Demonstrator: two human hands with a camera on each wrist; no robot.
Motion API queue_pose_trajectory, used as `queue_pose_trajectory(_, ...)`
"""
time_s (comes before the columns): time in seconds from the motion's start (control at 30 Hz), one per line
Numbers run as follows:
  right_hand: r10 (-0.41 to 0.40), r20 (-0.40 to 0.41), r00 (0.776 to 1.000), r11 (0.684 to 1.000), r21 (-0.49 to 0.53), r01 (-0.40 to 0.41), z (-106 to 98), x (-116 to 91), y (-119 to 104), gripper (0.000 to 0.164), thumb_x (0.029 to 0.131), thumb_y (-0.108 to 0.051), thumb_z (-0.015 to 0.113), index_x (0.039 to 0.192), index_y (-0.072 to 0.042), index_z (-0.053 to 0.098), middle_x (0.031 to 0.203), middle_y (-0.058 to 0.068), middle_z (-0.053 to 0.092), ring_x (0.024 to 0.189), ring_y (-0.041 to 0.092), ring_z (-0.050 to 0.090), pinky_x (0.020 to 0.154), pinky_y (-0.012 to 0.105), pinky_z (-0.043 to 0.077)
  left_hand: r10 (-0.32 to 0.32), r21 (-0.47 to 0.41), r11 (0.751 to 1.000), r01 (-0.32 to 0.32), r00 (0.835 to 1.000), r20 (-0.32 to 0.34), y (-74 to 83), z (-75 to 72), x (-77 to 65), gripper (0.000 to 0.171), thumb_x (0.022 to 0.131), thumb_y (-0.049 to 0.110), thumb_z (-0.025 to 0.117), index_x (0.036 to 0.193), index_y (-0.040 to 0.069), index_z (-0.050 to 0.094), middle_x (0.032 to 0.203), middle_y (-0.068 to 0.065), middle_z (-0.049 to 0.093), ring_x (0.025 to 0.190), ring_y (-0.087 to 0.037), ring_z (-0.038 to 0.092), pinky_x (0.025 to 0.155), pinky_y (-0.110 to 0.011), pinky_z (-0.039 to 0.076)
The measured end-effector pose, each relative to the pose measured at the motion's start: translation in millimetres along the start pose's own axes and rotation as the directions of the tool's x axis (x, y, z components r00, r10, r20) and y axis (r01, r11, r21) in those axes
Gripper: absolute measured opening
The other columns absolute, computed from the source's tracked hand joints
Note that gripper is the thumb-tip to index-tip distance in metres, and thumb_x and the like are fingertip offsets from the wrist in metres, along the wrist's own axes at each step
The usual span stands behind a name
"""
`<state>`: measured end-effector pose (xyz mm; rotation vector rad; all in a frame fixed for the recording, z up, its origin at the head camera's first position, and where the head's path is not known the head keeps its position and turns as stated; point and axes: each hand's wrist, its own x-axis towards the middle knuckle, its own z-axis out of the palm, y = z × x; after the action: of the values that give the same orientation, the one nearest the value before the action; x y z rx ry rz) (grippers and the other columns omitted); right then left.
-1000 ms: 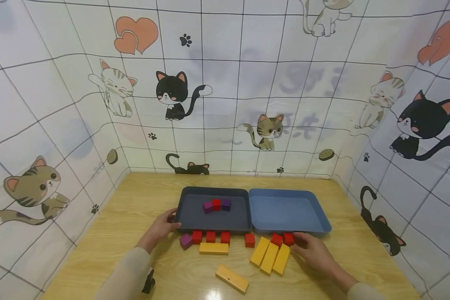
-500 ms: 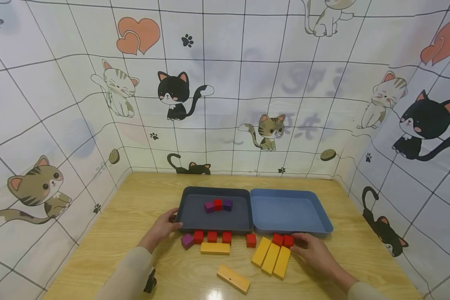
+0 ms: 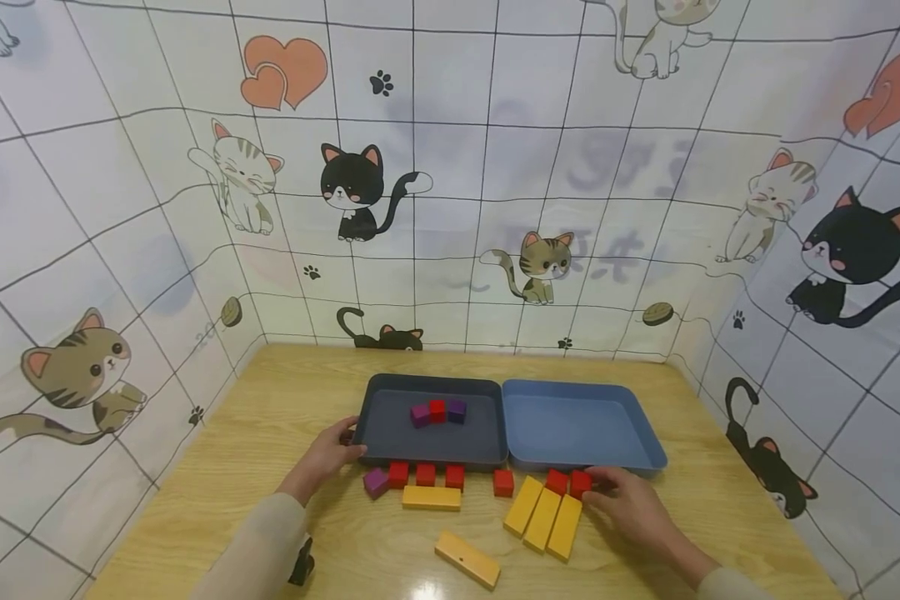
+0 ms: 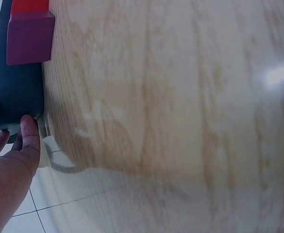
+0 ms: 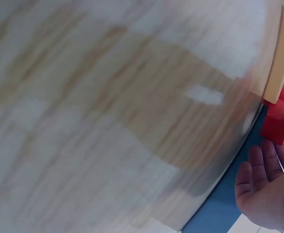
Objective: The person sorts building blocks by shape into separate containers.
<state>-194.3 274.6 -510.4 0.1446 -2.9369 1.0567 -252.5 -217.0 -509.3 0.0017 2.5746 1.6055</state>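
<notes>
At the left end of a dark grey tray (image 3: 435, 446), my left hand (image 3: 328, 454) grips the near corner between thumb and fingers. The left wrist view shows the thumb (image 4: 29, 128) on the tray's corner. Inside the tray sit a red cube (image 3: 437, 411) and two purple cubes (image 3: 420, 415). My right hand (image 3: 626, 500) pinches a red cube (image 3: 581, 484) at the front of a blue tray (image 3: 570, 425). In the right wrist view the thumb lies on this cube (image 5: 276, 121). Another red cube (image 3: 557, 482) stands to its left.
Along the dark tray's front edge are a purple cube (image 3: 376, 483) and several red cubes (image 3: 425, 475), with a yellow block (image 3: 431, 498) before them. Three yellow blocks (image 3: 542, 518) lie side by side near my right hand. Another yellow block (image 3: 467, 560) lies closer to me.
The rightmost yellow block and the red cube in my right hand have shifted slightly toward me. My left hand keeps its place on the dark tray.
</notes>
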Motion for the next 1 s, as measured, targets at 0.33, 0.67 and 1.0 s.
queue_pose_trajectory(0.33, 0.027, 0.0, 1.0, 0.999, 0.026, -0.027, -13, -5, -13, 0.045, 0.088, -0.036, 0.076, 0.12, -0.005, 0.069, 0.112, 0.005, 0.069, 0.101, 0.02, 0.062, 0.083, 0.039, 0.051, 0.004, 0.019, 1.0, -0.004, 1.0, 0.001, 0.7, -0.6, 1.0, 0.059, 0.091, 0.001, 0.065, 0.145, -0.006, 0.042, 0.124, -0.028, 0.059, 0.11, -0.036, 0.058, 0.09, -0.047, 0.05)
queue_pose_trajectory(0.67, -0.025, -0.038, 0.999, 0.995, 0.09, 0.029, -12, 2, -35, 0.043, 0.085, -0.031, 0.079, 0.118, -0.006, 0.07, 0.107, 0.001, 0.069, 0.095, 0.016, 0.061, 0.076, 0.03, 0.05, 0.001, 0.006, 1.0, -0.001, 1.0, 0.007, -0.5, 0.0, 1.0, 0.059, 0.092, 0.001, 0.065, 0.146, -0.005, 0.041, 0.126, -0.029, 0.057, 0.113, -0.037, 0.056, 0.091, -0.047, 0.049)
queue_pose_trajectory(1.0, -0.018, -0.028, 0.999, 0.987, 0.157, 0.022, -8, 15, -50, 0.043, 0.087, -0.027, 0.078, 0.122, -0.005, 0.068, 0.108, 0.003, 0.069, 0.095, 0.019, 0.063, 0.08, 0.033, 0.054, 0.004, -0.005, 1.0, -0.004, 1.0, 0.018, -0.3, 0.2, 0.1, 0.059, 0.092, 0.001, 0.065, 0.146, -0.004, 0.041, 0.127, -0.028, 0.057, 0.112, -0.036, 0.056, 0.09, -0.046, 0.05)
